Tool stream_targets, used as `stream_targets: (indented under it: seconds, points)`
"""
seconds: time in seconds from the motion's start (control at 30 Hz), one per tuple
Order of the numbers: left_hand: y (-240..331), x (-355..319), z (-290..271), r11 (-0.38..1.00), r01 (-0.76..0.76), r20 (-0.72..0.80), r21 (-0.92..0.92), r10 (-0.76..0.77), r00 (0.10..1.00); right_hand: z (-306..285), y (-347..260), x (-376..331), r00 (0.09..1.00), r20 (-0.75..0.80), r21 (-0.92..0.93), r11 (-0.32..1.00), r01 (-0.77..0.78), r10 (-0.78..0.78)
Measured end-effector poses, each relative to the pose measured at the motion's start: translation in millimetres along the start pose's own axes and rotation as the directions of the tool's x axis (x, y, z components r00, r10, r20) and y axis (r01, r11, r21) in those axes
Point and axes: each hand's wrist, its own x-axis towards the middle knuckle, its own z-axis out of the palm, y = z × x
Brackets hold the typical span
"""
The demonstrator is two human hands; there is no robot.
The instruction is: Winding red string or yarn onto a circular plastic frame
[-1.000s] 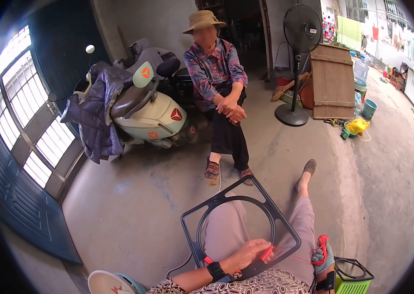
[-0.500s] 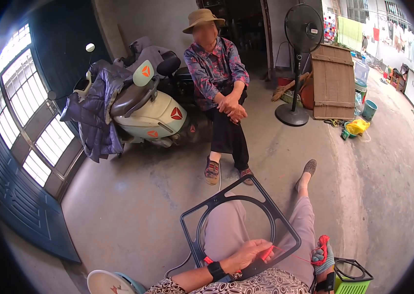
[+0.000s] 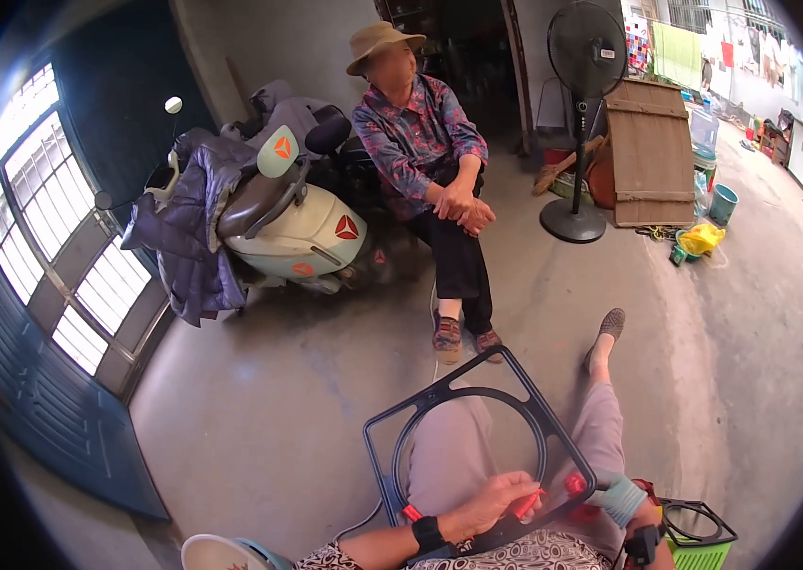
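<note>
A black square frame [image 3: 439,394] with a round opening lies across my lap, over my grey trousers. My left hand [image 3: 494,502], with a black band on its wrist, is closed over the frame's near edge and around a thin red-handled tool [image 3: 531,503]. My right hand [image 3: 618,500] wears a grey-green glove and grips the frame's near right corner beside a small red part [image 3: 574,484]. How the red pieces join is hidden under my fingers.
A person in a hat [image 3: 425,161] sits facing me on the concrete floor [image 3: 259,399], next to a cream scooter [image 3: 292,223] draped with a purple jacket. A standing fan [image 3: 577,123] and a wooden crate [image 3: 650,152] stand behind. A green basket [image 3: 700,551] holding another black frame sits at my right.
</note>
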Motion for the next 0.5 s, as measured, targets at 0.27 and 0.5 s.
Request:
stream_targets:
  seconds: [0.27,0.5]
  points:
    - [-10,-1,6,0.999,-0.024,-0.041,-0.038,0.022,0.999,33,22,85,0.946,0.323,0.181,0.983,-0.025,-0.035]
    - [-8,1,4,0.983,-0.007,-0.110,-0.182,-0.013,0.994,57,25,69,0.905,0.414,0.199,0.980,0.012,-0.095]
